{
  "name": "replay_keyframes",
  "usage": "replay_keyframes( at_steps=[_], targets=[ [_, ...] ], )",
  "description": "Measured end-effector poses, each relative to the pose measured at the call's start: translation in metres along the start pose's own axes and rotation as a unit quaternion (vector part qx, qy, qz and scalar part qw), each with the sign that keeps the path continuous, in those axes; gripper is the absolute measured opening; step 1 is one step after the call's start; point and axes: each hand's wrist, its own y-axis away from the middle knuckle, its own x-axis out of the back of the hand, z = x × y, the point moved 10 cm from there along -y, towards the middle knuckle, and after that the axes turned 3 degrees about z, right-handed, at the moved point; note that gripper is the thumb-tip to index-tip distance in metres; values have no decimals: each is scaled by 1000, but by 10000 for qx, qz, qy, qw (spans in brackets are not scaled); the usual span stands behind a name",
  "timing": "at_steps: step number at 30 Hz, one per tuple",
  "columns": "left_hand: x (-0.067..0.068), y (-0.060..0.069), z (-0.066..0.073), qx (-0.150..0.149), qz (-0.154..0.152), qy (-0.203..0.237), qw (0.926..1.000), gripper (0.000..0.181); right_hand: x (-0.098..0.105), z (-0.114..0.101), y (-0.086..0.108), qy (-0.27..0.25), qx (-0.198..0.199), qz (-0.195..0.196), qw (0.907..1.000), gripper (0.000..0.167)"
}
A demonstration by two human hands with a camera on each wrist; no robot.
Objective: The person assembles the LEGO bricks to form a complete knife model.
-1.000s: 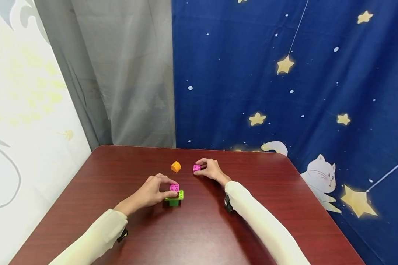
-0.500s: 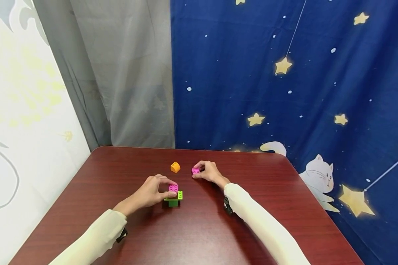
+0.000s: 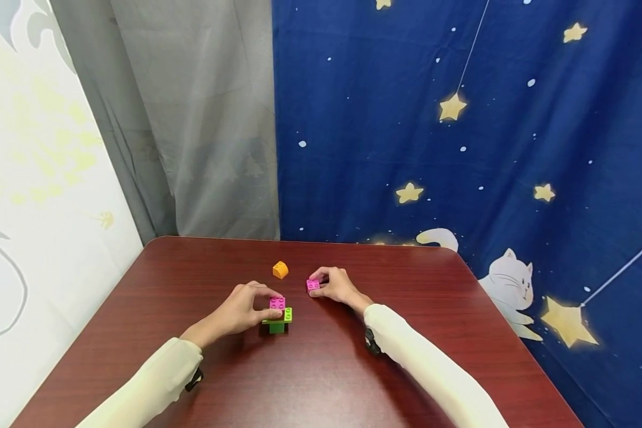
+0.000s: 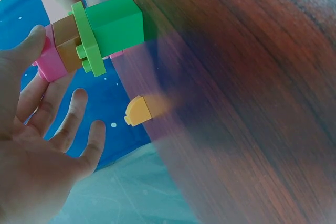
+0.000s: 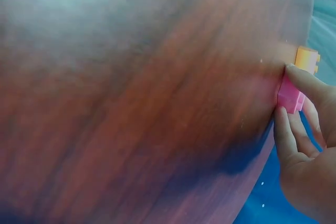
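Observation:
My left hand (image 3: 239, 310) pinches the pink brick (image 3: 277, 303) on top of a small stack between thumb and fingertips. Under that brick come a brown brick (image 4: 67, 40), a lime green plate (image 4: 89, 39) and a green brick (image 4: 118, 24) at the bottom, on the table. The left hand's other fingers spread loosely in the left wrist view. Farther back and to the right, my right hand (image 3: 338, 286) holds a second pink brick (image 3: 313, 285) by its sides, between thumb and fingers. In the right wrist view this pink brick (image 5: 290, 95) is at the table surface.
A curved orange brick (image 3: 280, 270) lies behind the stack, left of the right hand's brick. All of this is on a dark red wooden table (image 3: 321, 380). Grey and blue curtains (image 3: 353, 148) hang beyond its far edge.
My right hand has drawn its pink brick nearer along the table, towards the person. The left hand keeps its hold on the stack. The head view has shifted slightly.

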Motion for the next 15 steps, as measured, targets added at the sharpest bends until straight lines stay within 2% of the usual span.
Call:
replay_keyframes(
  at_steps=[9,15],
  targets=[
    [-1,1,-2,56,-29,27,10000,33,-1,0,14,-150,-90,-10,9998,36],
    [-1,0,1,-190,54,12,9998,32,6,-10,20,-350,12,91,9993,36]
  ],
)
